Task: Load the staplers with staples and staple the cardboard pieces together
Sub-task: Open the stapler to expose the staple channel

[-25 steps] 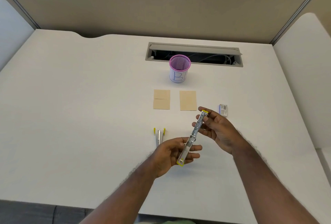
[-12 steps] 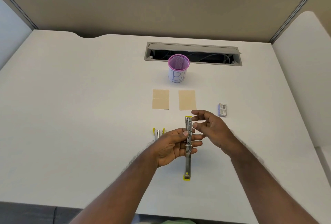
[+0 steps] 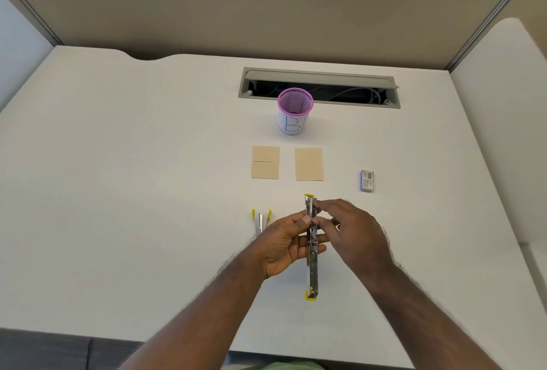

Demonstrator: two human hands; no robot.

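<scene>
- I saw the opened stapler (image 3: pixel 312 254) held above the desk (image 3: pixel 118 192) toward its near edge, unfolded into one long strip with a yellow tip at each end.
- My left hand (image 3: pixel 288 246) gripped its middle from the left, thumb on top and fingers curled under.
- My right hand (image 3: pixel 352 232) pinched the far half with its fingertips (image 3: pixel 318 206); whether any staples sat in the channel was too small to tell.
- A second stapler (image 3: pixel 261 220) lay just left of the left hand, its near end hidden behind that hand.
- Two cardboard pieces (image 3: pixel 286 163) lay side by side farther back, apart from each other.
- The staple box (image 3: pixel 367 180) sat toward the right edge; its print was unreadable.
- A purple mesh cup (image 3: pixel 294 111) stood before the cable slot (image 3: pixel 319 88) near the far edge.
</scene>
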